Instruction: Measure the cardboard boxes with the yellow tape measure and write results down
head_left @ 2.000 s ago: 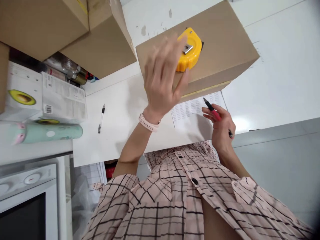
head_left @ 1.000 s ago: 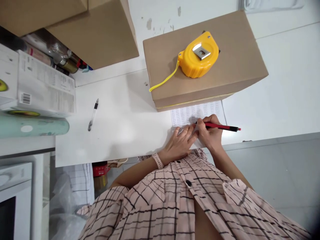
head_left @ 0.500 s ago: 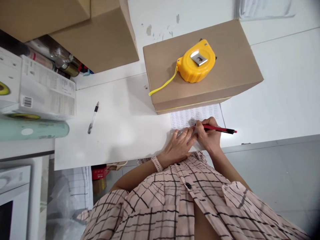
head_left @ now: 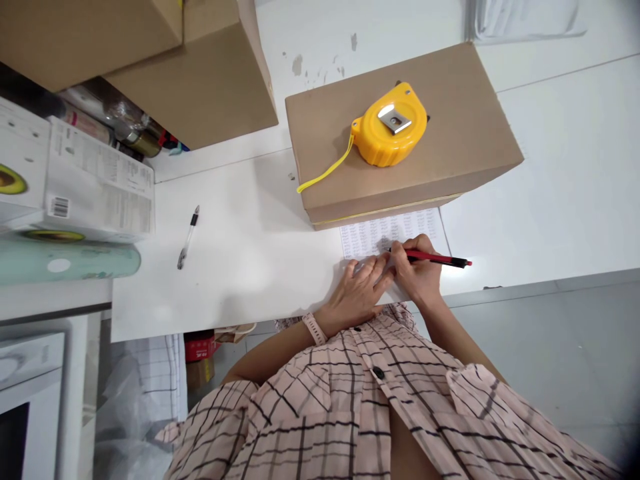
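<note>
My right hand [head_left: 419,270] is closed around a red and black pen [head_left: 440,258], its tip down on a paper sheet [head_left: 363,233] covered in rows of small writing. Flat on the sheet's lower edge lies my left hand [head_left: 359,287], fingers stretched out beside the right one. Just beyond the sheet stands a closed cardboard box [head_left: 465,113], which hides the sheet's far part. On top of it rests a yellow tape measure [head_left: 387,137] with a yellow wrist strap; its blade is drawn in.
A clear pen with black grip [head_left: 188,239] lies on the white table [head_left: 240,253]. At the left are a white carton [head_left: 100,180], a pale green roll [head_left: 90,260] and larger cardboard boxes [head_left: 210,87]. White papers [head_left: 525,17] lie at the back right.
The view has shifted very slightly. Both hands, the pen and the box keep their places.
</note>
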The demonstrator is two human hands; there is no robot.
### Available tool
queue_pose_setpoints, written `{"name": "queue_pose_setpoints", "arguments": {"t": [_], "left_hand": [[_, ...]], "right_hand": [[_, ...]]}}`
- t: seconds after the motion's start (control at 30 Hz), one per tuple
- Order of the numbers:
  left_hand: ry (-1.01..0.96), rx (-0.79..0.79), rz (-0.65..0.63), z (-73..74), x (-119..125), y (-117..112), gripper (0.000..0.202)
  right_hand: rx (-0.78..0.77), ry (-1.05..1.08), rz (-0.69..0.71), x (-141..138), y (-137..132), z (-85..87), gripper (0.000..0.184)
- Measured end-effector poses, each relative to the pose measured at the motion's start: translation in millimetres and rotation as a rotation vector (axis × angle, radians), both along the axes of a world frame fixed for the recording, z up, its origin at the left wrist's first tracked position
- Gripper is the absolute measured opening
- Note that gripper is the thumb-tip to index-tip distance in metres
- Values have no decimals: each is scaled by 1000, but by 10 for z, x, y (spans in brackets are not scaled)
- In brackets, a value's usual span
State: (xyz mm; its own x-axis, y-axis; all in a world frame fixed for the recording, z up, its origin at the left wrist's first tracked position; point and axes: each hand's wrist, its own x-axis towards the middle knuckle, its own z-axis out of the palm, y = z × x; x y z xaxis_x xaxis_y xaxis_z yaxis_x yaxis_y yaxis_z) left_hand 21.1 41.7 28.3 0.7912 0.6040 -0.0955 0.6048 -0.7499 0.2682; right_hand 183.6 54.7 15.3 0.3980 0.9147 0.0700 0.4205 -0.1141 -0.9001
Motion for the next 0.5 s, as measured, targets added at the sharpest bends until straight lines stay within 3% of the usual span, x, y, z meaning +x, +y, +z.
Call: {"name": "queue_pose_setpoints", "arguments": {"t": [0.5], "left_hand": [[-29,-6,4,-32,-6,-1,75]], "right_hand": [[17,25,13,-6,13,13,29]]}}
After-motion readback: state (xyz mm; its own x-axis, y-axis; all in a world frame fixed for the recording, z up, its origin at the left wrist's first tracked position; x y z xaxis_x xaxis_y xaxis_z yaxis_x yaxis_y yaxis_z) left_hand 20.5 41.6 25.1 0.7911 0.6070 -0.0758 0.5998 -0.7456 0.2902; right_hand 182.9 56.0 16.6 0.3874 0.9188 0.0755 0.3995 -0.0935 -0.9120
